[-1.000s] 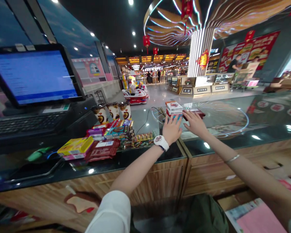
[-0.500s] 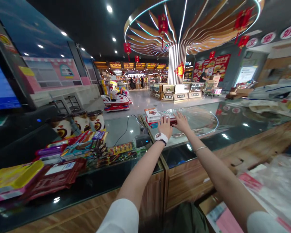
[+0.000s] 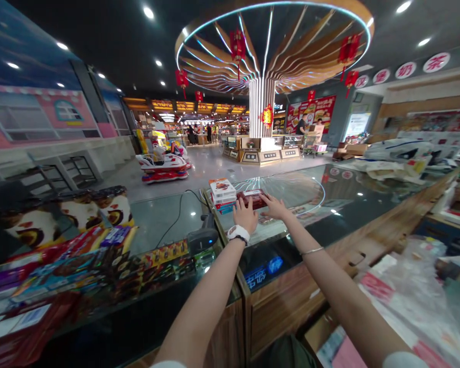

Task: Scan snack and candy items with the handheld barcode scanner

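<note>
A dark red packet lies on the glass counter top, just right of a small stack of boxes. My left hand, fingers spread, rests at the packet's near left side. From the right, my right hand reaches its stretched fingers to the packet's right end. Neither hand is wrapped round it. The top box of the stack is white with an orange edge and a food picture; blue and red packs show beneath it.
A black handheld scanner with a blue light stands left of my left wrist, its cable behind. Snack packs cover the left counter beside tall pouches. Clear plastic bags lie at right. People stand in the distance.
The view has turned right, so the counter items sit further left. My hands have drawn slightly towards me, and more of the dark red packet shows beyond the fingers.
</note>
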